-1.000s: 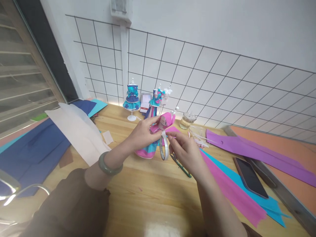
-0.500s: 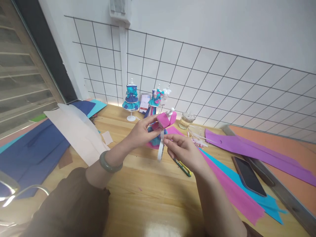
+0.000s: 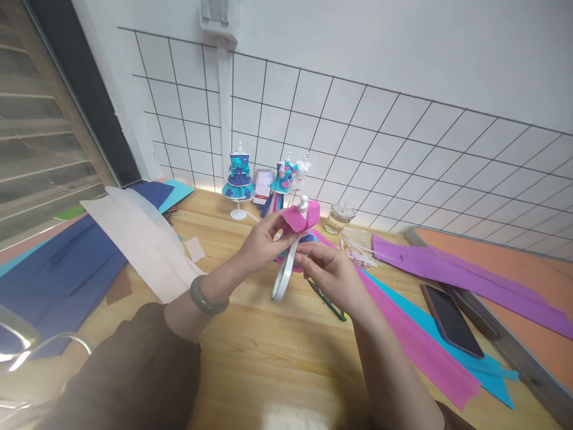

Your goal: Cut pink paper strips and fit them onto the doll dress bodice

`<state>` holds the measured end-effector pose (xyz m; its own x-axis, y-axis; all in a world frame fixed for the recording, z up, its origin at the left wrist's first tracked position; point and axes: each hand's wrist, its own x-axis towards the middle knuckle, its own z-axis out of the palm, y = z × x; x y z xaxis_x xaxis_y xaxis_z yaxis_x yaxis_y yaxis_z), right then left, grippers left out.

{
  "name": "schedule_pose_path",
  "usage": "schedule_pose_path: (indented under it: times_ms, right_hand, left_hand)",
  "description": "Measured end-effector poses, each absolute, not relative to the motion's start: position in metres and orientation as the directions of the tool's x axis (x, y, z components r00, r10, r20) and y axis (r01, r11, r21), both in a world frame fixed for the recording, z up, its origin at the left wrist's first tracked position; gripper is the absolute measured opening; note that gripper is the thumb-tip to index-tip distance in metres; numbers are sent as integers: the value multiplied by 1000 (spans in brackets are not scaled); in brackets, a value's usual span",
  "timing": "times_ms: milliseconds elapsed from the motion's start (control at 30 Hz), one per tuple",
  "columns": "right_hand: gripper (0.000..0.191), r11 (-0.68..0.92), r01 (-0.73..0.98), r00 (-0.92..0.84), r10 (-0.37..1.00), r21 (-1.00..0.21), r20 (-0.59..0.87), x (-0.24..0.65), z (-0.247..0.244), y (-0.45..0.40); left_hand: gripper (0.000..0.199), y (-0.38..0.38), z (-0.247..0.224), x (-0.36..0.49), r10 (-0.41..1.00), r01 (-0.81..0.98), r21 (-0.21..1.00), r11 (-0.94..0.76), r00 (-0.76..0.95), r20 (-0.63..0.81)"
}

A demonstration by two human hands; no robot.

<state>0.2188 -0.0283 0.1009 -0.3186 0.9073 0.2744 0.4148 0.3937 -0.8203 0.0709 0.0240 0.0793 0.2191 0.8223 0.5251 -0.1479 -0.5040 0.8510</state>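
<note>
In the head view, my left hand (image 3: 264,242) grips a small white dress form with a pink and blue dress (image 3: 301,218) at its waist, fingers closed round its left side. A white ribbon loop (image 3: 285,276) hangs down in front of the dress, its upper end at the waist near my left fingertips. My right hand (image 3: 329,269) pinches at the right of the waist, thumb and finger beside the ribbon. Whether those fingertips hold ribbon or dress fabric is too small to tell.
Dressed forms (image 3: 239,179) stand at the back, with a glass jar (image 3: 339,218) to their right. A phone (image 3: 452,321), pink paper (image 3: 421,340) and a cutter (image 3: 329,301) lie right. Blue (image 3: 58,275) and pale sheets (image 3: 138,245) cover the left.
The dress form has turned slightly, and its head has shifted left. The ribbon loop has swung left and opened wider below. My left forearm has moved a little to the right.
</note>
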Motion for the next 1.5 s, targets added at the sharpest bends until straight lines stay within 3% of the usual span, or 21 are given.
schedule_pose_path:
  times_ms: [200,433,667,967,1067,1200,1300,1400,1500]
  right_hand:
    - [32,331,357,-393,902,-873,181,222,101,-27]
    - [31,255,333,-384,916,-908,116,221,98,-22]
    - [36,244,361,-378,921,-900,98,218,95,-22]
    - [37,202,376,-274,957,-904,100,211,83,-21]
    - [31,276,495,-187,960,-824,209,208,84,-24]
    - [22,388,757,-145,885,-527,443,205,87,-28]
    - [23,414,839,-193,833,-353,518,203,86,-29]
    - [26,420,870,-215,793,-257,570,202,84,-28]
    - [26,432,871,-230,779,-234,583,201,84,-29]
  left_hand:
    - [41,29,73,74,813,-214,847,-486,243,529]
    - [30,40,70,65,832,142,826,-545,208,514]
    - [33,33,79,61,904,104,922,-373,263,336]
    - [33,25,78,70,898,155,892,-425,197,394]
    - [31,25,77,70,895,180,880,-439,177,410]
    - [28,24,76,71,889,193,869,-456,143,435]
    - [25,23,76,72,889,196,868,-456,137,437]
    - [25,22,76,72,886,206,862,-464,137,444]
    - [25,22,76,72,874,217,847,-485,133,467]
